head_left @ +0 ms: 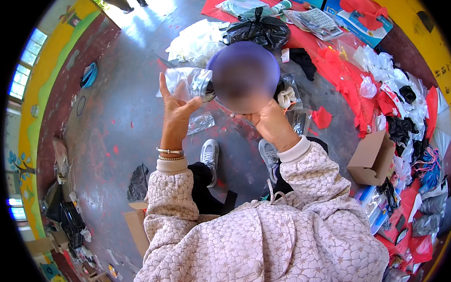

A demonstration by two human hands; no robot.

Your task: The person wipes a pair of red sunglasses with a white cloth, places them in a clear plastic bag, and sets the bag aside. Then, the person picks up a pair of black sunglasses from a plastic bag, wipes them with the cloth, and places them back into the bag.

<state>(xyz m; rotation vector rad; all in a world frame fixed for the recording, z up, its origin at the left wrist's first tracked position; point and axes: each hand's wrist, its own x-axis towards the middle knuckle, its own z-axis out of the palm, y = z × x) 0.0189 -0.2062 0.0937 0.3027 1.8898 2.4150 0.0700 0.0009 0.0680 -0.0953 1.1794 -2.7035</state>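
My left hand is raised at the middle, index finger pointing up and thumb stretched to the right. A clear plastic bag is in its grip, and some of the fingers are hidden by it. My right hand is closed at the lower edge of a round thing with a purple rim. The middle of that round thing is blurred, so its kind is unclear. The plastic bag reaches its left side. Below the hands, another clear plastic bag lies on the floor.
White plastic bags and a knotted black bag lie ahead. Red sheeting runs along the right, strewn with bags. An open cardboard box stands at right. My shoes are below my hands. A blue basket rests by the left wall.
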